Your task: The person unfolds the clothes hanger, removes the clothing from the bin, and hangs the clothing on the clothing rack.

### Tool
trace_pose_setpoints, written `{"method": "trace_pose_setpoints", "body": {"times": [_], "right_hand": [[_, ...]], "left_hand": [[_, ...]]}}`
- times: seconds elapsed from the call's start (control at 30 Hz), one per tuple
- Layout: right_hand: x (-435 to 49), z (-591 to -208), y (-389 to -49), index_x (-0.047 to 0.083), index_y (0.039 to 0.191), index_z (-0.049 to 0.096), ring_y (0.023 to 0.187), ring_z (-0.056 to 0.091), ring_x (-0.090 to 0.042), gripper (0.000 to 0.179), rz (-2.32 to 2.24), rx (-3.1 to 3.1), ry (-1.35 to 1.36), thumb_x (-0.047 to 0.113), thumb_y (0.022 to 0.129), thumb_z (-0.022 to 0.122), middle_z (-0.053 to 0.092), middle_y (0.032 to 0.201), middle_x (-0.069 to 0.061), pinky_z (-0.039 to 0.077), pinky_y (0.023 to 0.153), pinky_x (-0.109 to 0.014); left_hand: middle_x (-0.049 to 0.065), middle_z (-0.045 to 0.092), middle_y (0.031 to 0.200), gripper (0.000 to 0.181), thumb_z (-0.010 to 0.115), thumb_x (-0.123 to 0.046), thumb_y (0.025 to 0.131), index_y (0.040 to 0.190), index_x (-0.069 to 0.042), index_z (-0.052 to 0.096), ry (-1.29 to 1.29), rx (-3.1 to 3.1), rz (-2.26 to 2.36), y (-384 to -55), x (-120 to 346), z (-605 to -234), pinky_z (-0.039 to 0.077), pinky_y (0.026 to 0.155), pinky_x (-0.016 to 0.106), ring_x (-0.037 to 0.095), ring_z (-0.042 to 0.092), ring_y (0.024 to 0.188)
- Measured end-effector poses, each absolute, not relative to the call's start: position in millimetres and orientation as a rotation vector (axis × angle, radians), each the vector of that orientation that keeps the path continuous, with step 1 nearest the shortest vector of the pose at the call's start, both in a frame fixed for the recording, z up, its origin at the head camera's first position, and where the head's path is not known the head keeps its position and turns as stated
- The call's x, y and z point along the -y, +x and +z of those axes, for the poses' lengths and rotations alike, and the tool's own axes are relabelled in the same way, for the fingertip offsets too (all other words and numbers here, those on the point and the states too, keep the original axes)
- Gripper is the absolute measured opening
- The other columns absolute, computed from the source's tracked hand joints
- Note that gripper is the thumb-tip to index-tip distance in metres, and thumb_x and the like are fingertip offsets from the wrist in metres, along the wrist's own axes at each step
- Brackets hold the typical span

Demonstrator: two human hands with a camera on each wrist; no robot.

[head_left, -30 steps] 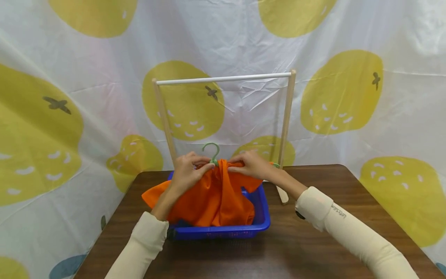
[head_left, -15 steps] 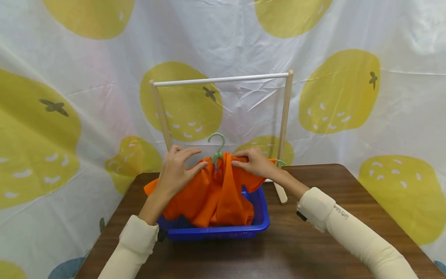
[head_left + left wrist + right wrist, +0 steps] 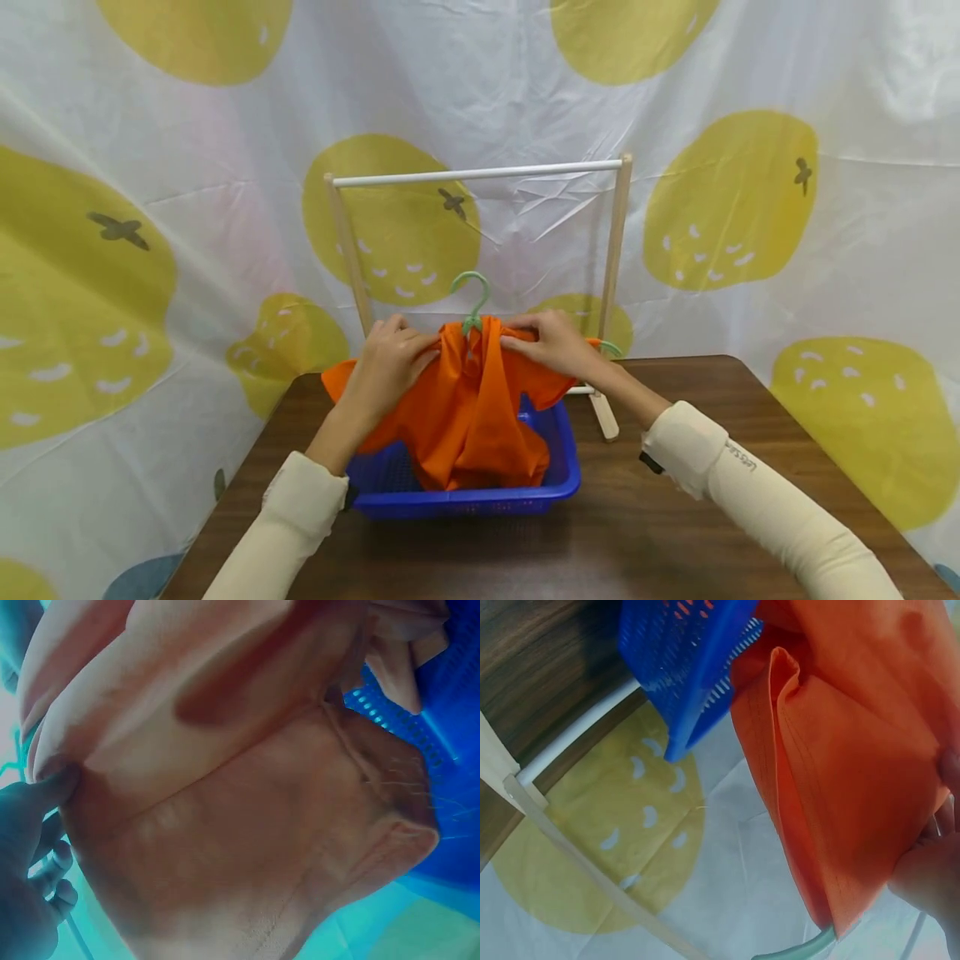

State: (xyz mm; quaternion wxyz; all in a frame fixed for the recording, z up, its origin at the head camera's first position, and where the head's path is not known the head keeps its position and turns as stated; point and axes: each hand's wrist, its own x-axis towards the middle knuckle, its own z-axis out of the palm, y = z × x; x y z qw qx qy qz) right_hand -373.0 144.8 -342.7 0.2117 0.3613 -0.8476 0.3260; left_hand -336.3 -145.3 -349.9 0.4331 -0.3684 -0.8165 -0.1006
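Observation:
A small orange shirt (image 3: 465, 417) hangs on a green hanger (image 3: 472, 300), its lower part inside a blue basket (image 3: 480, 502). The hanger's hook stands up out of the collar, and one green end pokes from the sleeve at the right. My left hand (image 3: 393, 367) pinches the shirt's shoulder left of the collar; the left wrist view shows the thumb on the cloth (image 3: 225, 787). Right of the collar, my right hand (image 3: 551, 343) pinches the other shoulder between thumb and fingers. The hanger's arms are mostly hidden under the cloth.
Behind the basket stands a wooden rack with a white top rail (image 3: 480, 173); its right foot (image 3: 603, 417) rests on the brown table (image 3: 675, 492). A fruit-patterned curtain (image 3: 540, 100) hangs behind and at both sides.
My left hand let go near the hanger's neck, spread its fingers, then pinched the left shoulder. Shirt and hanger have risen slightly and shifted right; my right hand kept its pinch.

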Motion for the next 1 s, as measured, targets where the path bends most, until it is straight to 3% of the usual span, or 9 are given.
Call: {"method": "trace_pose_setpoints", "body": {"times": [0.17,0.4,0.5,0.63,0.73,1.0], "right_hand": [[-149.4,-331.1,-368.9,0.001,0.11,0.081,0.068,0.059,-0.012,0.023,0.922,2.363,0.95,0.017,0.093,0.08,0.079,0.101,-0.013,0.047,0.066,-0.027],[-164.0,-316.0,-368.8,0.009,0.117,0.079,0.097,0.073,-0.023,0.027,0.874,2.379,0.897,0.024,0.095,0.079,0.079,0.109,-0.007,0.055,0.082,-0.037],[-173.2,-310.2,-366.6,0.012,0.123,0.076,0.101,0.072,-0.026,0.031,0.837,2.381,0.87,0.024,0.095,0.079,0.077,0.115,-0.005,0.054,0.083,-0.04],[-183.0,-303.4,-362.4,0.008,0.128,0.072,0.106,0.071,-0.027,0.036,0.835,2.3,0.875,0.018,0.095,0.079,0.075,0.121,-0.008,0.054,0.088,-0.043],[-188.1,-300.0,-359.0,0.005,0.127,0.072,0.111,0.069,-0.028,0.036,0.818,2.191,0.894,0.012,0.093,0.08,0.074,0.122,-0.01,0.054,0.092,-0.043],[-194.8,-297.4,-346.3,0.006,0.122,0.074,0.117,0.067,-0.025,0.036,0.758,1.91,0.966,0.001,0.087,0.082,0.074,0.12,-0.006,0.051,0.101,-0.038]], "left_hand": [[0.01,0.077,0.092,0.012,0.079,-0.008,0.092,0.102,-0.002,0.078,-0.965,1.994,-0.229,-346.7,132.6,-339.7,0.048,0.073,0.042,0.029,0.059,0.081],[0.014,0.077,0.095,0.016,0.075,-0.008,0.096,0.108,0.002,0.077,-0.932,1.952,-0.203,-362.4,131.2,-326.3,0.052,0.074,0.039,0.029,0.058,0.081],[0.014,0.077,0.096,0.014,0.073,-0.009,0.098,0.107,0.001,0.077,-0.914,1.954,-0.187,-372.2,129.8,-318.0,0.054,0.085,0.041,0.03,0.059,0.083],[0.013,0.077,0.096,0.012,0.07,-0.009,0.1,0.104,0.001,0.076,-0.903,1.947,-0.18,-384.8,125.2,-307.0,0.054,0.087,0.042,0.031,0.06,0.084],[0.013,0.077,0.095,0.013,0.069,-0.008,0.1,0.105,0.001,0.077,-0.899,1.939,-0.184,-392.7,121.7,-300.7,0.052,0.077,0.04,0.031,0.06,0.083],[0.011,0.078,0.096,0.013,0.068,-0.008,0.101,0.107,0.0,0.076,-0.856,1.941,-0.202,-414.4,110.3,-278.4,0.054,0.079,0.042,0.032,0.061,0.088]]}}
